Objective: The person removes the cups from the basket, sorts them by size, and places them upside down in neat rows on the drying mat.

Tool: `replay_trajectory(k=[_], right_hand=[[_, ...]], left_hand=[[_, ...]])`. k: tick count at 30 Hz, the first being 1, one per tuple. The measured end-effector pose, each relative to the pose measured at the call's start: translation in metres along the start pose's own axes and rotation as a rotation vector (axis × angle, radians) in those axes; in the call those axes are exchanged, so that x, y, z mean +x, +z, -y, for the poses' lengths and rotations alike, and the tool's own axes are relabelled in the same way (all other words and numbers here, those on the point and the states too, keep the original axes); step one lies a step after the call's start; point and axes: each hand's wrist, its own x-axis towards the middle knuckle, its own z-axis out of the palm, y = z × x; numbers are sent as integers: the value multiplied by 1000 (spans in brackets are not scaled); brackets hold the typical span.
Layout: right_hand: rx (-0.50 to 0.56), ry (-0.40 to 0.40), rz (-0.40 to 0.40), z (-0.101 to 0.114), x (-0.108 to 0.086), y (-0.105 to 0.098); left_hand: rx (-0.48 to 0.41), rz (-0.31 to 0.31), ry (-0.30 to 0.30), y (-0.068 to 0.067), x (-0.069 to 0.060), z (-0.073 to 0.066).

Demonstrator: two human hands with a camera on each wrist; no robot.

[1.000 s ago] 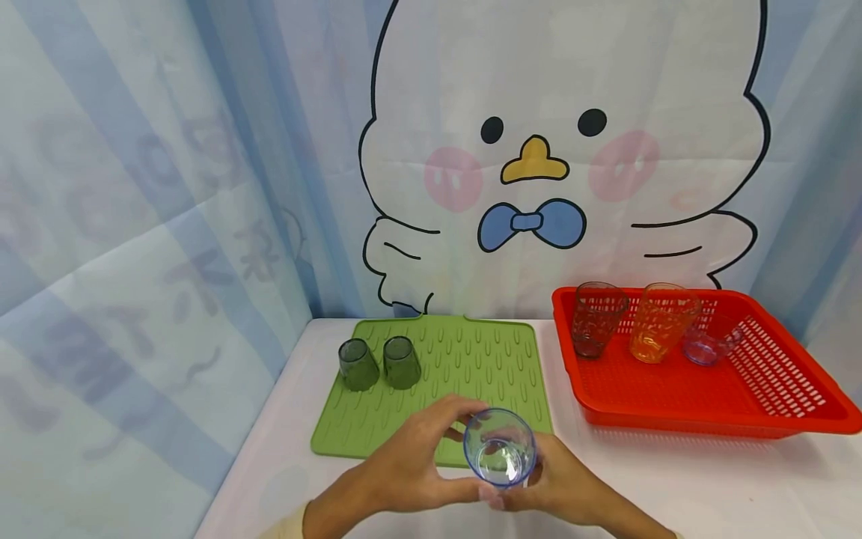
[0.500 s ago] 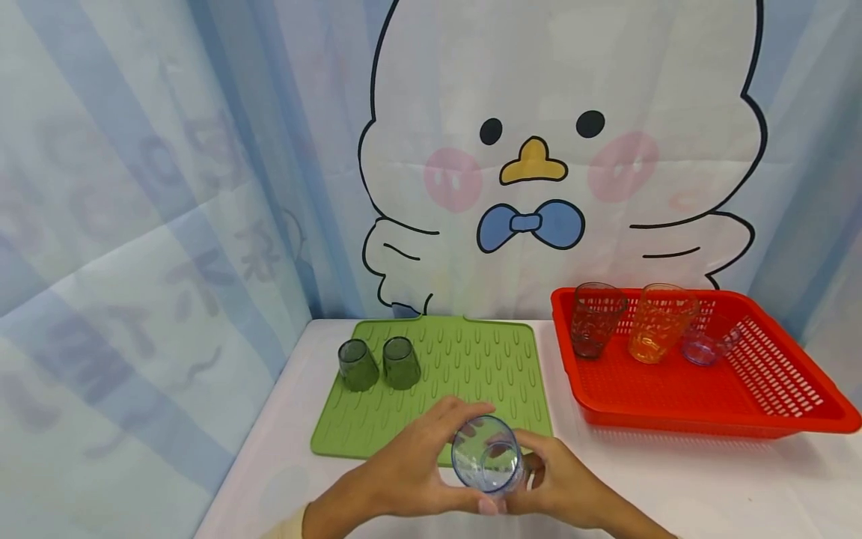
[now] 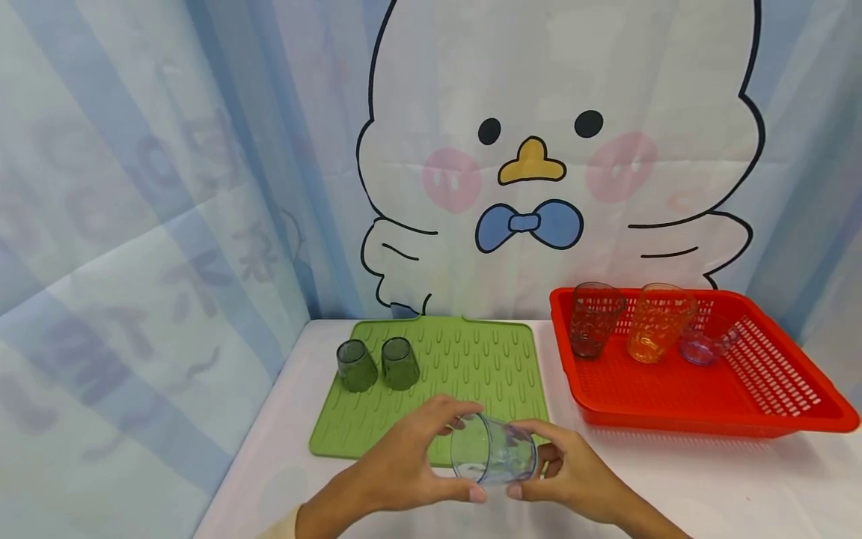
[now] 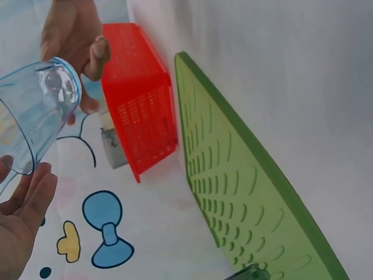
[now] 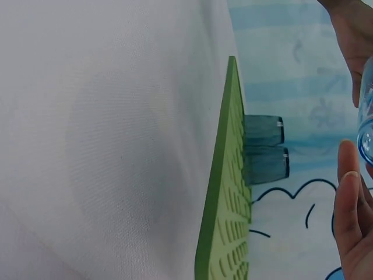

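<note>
A clear, blue-tinted drinking glass lies tilted on its side in the air in front of the green mat, held between both hands. My left hand is at its rim, fingers over the top and thumb below. My right hand holds the base end between fingers and thumb. In the left wrist view the glass has its rim toward the left hand and its base by the right hand. The right wrist view shows only a sliver of the glass.
The green ridged mat bears two dark grey glasses, one left of the other, upside down. At right a red basket holds a dark mug, an orange one and a small purple cup. A printed curtain hangs behind.
The glass, upright with its mouth upward earlier, has tipped over so its rim faces left and its base right. The right hand has shifted round to the base end.
</note>
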Motion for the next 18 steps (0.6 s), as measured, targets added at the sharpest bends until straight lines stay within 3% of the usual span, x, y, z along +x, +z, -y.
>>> replay_trajectory(k=[9,18], right_hand=[[-30,-16,-26,4,-1,-3],[1,-83,-39,11,-1,-6]], left_hand=[[6,-26,-31,0,-2,5],[-47,16,-101,0,-4,12]])
